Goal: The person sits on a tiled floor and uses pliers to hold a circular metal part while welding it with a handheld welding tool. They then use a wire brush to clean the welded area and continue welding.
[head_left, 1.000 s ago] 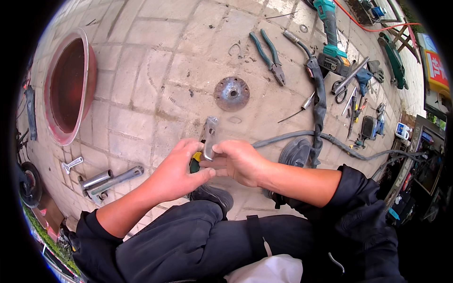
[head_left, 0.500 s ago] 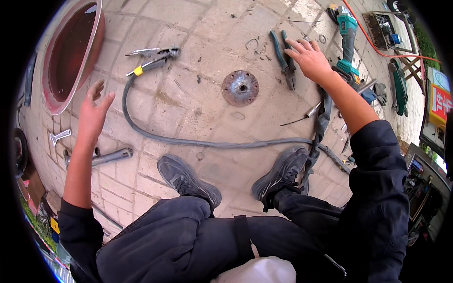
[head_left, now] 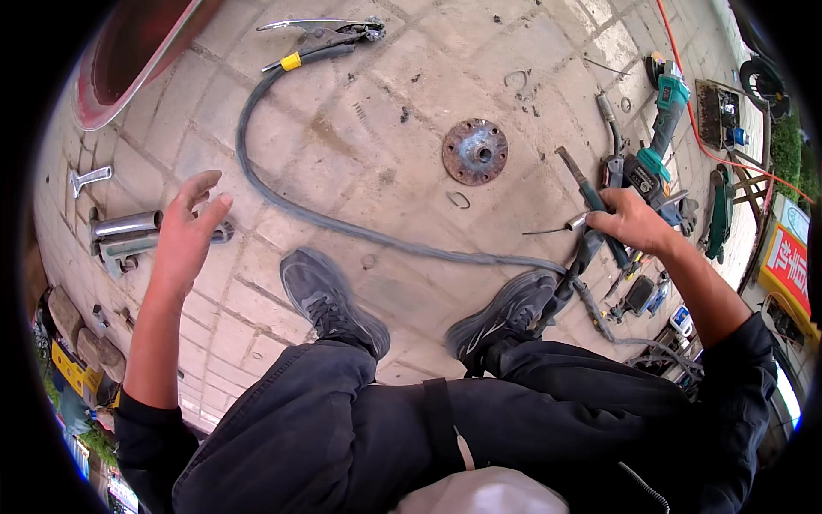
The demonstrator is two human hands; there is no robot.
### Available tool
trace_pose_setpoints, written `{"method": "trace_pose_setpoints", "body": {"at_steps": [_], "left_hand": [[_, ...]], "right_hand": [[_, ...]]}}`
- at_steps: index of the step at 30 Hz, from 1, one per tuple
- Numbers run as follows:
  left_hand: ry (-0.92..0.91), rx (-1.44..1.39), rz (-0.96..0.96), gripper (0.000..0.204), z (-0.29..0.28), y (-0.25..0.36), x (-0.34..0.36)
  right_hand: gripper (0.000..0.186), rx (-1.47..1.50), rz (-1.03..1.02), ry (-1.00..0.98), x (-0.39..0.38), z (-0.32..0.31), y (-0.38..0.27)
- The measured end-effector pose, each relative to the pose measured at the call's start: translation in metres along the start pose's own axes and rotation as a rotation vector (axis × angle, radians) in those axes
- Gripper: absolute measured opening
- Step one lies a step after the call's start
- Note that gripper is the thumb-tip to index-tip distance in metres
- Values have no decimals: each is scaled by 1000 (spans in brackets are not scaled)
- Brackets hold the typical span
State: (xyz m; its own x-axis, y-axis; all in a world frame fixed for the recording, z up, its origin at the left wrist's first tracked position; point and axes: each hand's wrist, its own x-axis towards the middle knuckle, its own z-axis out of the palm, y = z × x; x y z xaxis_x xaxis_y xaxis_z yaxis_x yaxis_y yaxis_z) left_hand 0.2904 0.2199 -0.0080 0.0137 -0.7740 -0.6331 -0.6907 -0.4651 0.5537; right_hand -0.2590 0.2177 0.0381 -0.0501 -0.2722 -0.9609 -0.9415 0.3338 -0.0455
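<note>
Since half a second ago, the right hand (head_left: 629, 221) has gone from reaching over the teal-handled pliers (head_left: 591, 195) to gripping them, and they have left their spot on the paving (head_left: 385, 188). That pale brick paving spreads under the whole scene, viewed from above. Part of a red basin (head_left: 103, 114) shows at the upper left. A thick grey cable (head_left: 394, 246) curves from the upper left down to the right shoe (head_left: 505, 317). At the right lies a teal angle grinder (head_left: 670, 111). Silvery steel tubes (head_left: 127, 224) lie at the left, partly behind the left hand (head_left: 181, 244), whose fingers are spread wide; I cannot tell whether it touches them. A metal ground clamp (head_left: 338, 38) rests on the bricks near the top, at the cable's end. The right fingers are curled around the pliers, which slant near the right shoe. A rusty round flange (head_left: 475, 154) lies left of the pliers, with a small wire ring (head_left: 458, 200) just beside it
</note>
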Motion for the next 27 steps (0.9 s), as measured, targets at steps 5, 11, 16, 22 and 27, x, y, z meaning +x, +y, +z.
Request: {"method": "trace_pose_setpoints", "body": {"at_steps": [5, 11, 16, 22, 27], "left_hand": [[-53, -29, 52, 52, 19, 22, 12], [-97, -10, 63, 52, 20, 17, 14], [-95, -15, 47, 52, 19, 15, 12], [-112, -8, 51, 52, 15, 9, 8], [-114, -3, 52, 51, 16, 7, 10]], "right_hand": [[25, 1363, 30, -298, -17, 76, 4], [32, 1217, 113, -371, -15, 72, -51], [35, 1156, 108, -375, -8, 58, -65], [44, 1190, 145, -437, 0, 47, -70], [51, 1217, 132, -489, 3, 39, -71]]}}
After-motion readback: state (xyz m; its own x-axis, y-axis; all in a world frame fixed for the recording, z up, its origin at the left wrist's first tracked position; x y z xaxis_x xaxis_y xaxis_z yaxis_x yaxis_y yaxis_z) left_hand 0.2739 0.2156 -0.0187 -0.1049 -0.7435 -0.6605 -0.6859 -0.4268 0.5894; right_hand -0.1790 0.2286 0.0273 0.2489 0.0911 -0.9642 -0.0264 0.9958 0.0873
